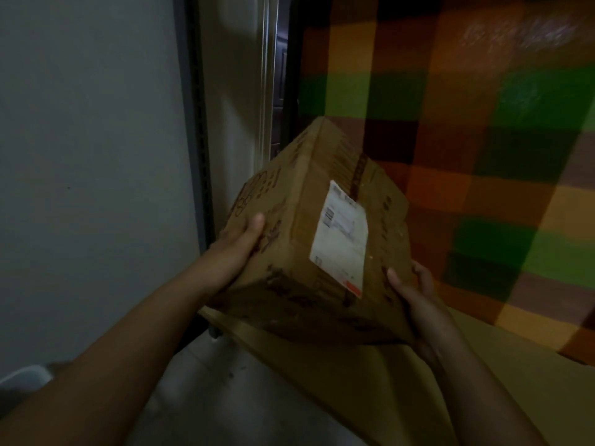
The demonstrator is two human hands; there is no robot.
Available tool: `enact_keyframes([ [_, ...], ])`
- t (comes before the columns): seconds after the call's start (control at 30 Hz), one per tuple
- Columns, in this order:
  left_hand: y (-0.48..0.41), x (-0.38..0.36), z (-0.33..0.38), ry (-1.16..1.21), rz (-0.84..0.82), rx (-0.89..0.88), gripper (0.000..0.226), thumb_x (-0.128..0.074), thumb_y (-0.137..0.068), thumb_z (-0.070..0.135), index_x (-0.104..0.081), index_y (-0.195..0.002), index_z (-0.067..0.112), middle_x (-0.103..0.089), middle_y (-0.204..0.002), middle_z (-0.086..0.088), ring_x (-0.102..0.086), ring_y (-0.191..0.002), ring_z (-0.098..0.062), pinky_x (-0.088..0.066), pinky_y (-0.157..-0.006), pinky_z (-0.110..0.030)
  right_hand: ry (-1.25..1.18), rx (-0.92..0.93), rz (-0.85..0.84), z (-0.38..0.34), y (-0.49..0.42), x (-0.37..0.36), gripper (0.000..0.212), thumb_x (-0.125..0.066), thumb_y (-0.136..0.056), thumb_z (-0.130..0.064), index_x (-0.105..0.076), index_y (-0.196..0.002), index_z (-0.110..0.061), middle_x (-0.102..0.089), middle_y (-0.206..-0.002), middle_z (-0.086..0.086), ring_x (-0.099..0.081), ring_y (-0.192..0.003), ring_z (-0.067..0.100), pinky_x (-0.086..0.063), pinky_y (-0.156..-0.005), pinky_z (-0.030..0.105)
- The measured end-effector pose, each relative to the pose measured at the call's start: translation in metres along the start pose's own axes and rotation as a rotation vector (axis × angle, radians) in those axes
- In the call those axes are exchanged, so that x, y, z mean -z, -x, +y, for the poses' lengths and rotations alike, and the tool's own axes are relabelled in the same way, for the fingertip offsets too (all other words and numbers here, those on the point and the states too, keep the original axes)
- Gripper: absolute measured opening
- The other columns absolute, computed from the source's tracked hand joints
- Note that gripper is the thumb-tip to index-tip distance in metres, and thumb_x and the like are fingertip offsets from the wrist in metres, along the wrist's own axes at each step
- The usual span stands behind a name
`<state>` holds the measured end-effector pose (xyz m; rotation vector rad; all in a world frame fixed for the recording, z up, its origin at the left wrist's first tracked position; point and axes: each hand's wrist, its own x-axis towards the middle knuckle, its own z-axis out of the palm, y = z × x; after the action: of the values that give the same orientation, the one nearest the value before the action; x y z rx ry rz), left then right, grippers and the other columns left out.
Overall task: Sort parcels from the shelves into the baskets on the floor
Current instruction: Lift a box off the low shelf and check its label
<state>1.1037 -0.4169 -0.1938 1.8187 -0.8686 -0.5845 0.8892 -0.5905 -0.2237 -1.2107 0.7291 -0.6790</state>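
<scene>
A brown cardboard parcel with a white shipping label and dark printing is held tilted in the air in front of me. My left hand presses flat against its left side, thumb on top. My right hand grips its lower right corner from beneath. The parcel hovers just above a tan shelf board. No basket can be made out clearly in this dim view.
A grey wall fills the left. A dark metal upright and a door frame stand behind the parcel. A chequered orange, green and brown panel covers the right. A pale object's edge shows at the lower left.
</scene>
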Motion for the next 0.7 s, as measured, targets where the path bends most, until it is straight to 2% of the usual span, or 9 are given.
enact_keyframes([
  [0.1, 0.009, 0.000, 0.024, 0.067, -0.167, 0.078, 0.118, -0.025, -0.041, 0.099, -0.022, -0.145, 0.044, -0.039, -0.148, 0.000, -0.039, -0.134, -0.025, -0.030, -0.110, -0.053, 0.029, 0.109, 0.024, -0.012, 0.005, -0.002, 0.078, -0.072, -0.063, -0.029, -0.034, -0.131, -0.037, -0.053, -0.111, -0.005, -0.063, -0.099, 0.028, -0.055, -0.070, 0.039],
  [0.17, 0.014, 0.001, 0.031, 0.125, -0.204, 0.076, 0.123, -0.034, -0.031, 0.101, -0.035, -0.140, 0.044, -0.053, -0.136, 0.001, -0.049, -0.125, -0.029, -0.036, -0.103, -0.059, 0.117, 0.204, 0.067, -0.024, 0.011, -0.005, 0.076, -0.073, -0.070, -0.022, -0.034, -0.133, -0.037, -0.050, -0.111, -0.009, -0.059, -0.097, 0.020, -0.053, -0.067, 0.036],
  [0.2, 0.016, 0.000, 0.032, 0.175, -0.207, 0.047, 0.119, -0.042, -0.030, 0.099, -0.040, -0.136, 0.045, -0.059, -0.130, 0.003, -0.054, -0.120, -0.028, -0.038, -0.101, -0.061, 0.165, 0.256, 0.090, -0.029, 0.012, -0.007, 0.077, -0.074, -0.071, -0.022, -0.033, -0.135, -0.037, -0.048, -0.115, -0.009, -0.057, -0.098, 0.018, -0.053, -0.071, 0.037],
  [0.27, 0.016, -0.004, 0.029, 0.277, -0.176, -0.013, 0.100, -0.064, -0.044, 0.083, -0.045, -0.133, 0.042, -0.067, -0.119, 0.004, -0.062, -0.112, -0.026, -0.042, -0.099, -0.058, 0.228, 0.322, 0.120, -0.036, 0.015, -0.008, 0.078, -0.075, -0.070, -0.024, -0.035, -0.136, -0.035, -0.049, -0.118, -0.008, -0.057, -0.103, 0.020, -0.053, -0.083, 0.045],
  [0.33, 0.016, -0.010, 0.026, 0.349, -0.130, -0.046, 0.080, -0.074, -0.061, 0.060, -0.046, -0.132, 0.035, -0.071, -0.112, 0.003, -0.067, -0.103, -0.024, -0.046, -0.097, -0.053, 0.246, 0.390, 0.135, -0.039, 0.017, -0.008, 0.065, -0.075, -0.071, -0.020, -0.043, -0.125, -0.035, -0.056, -0.105, -0.013, -0.060, -0.096, 0.016, -0.052, -0.087, 0.046],
  [0.4, 0.015, -0.014, 0.023, 0.402, -0.105, -0.081, 0.066, -0.073, -0.070, 0.045, -0.047, -0.130, 0.033, -0.072, -0.109, 0.004, -0.069, -0.099, -0.019, -0.052, -0.090, -0.045, 0.266, 0.455, 0.150, -0.039, 0.018, -0.008, 0.062, -0.076, -0.071, -0.014, -0.047, -0.122, -0.034, -0.055, -0.098, -0.020, -0.057, -0.090, 0.004, -0.052, -0.086, 0.042],
  [0.47, 0.017, -0.015, 0.020, 0.424, -0.110, -0.135, 0.057, -0.066, -0.070, 0.036, -0.049, -0.125, 0.036, -0.071, -0.109, 0.006, -0.069, -0.098, -0.015, -0.057, -0.079, -0.034, 0.270, 0.504, 0.155, -0.035, 0.019, -0.008, 0.066, -0.076, -0.071, -0.010, -0.046, -0.126, -0.032, -0.054, -0.101, -0.022, -0.055, -0.090, -0.002, -0.052, -0.084, 0.038],
  [0.6, 0.019, -0.014, 0.015, 0.420, -0.111, -0.197, 0.041, -0.061, -0.074, 0.029, -0.050, -0.111, 0.043, -0.072, -0.103, 0.015, -0.068, -0.096, -0.007, -0.057, -0.069, -0.021, 0.260, 0.540, 0.144, -0.024, 0.020, -0.008, 0.075, -0.076, -0.070, -0.008, -0.043, -0.133, -0.032, -0.055, -0.110, -0.021, -0.056, -0.100, -0.001, -0.053, -0.085, 0.038],
  [0.7, 0.018, -0.013, 0.013, 0.415, -0.099, -0.194, 0.041, -0.062, -0.073, 0.031, -0.050, -0.110, 0.044, -0.071, -0.105, 0.013, -0.068, -0.097, -0.007, -0.057, -0.070, -0.022, 0.262, 0.543, 0.138, -0.020, 0.020, -0.010, 0.077, -0.076, -0.069, -0.011, -0.042, -0.136, -0.029, -0.056, -0.115, -0.020, -0.056, -0.105, 0.003, -0.054, -0.088, 0.045],
])
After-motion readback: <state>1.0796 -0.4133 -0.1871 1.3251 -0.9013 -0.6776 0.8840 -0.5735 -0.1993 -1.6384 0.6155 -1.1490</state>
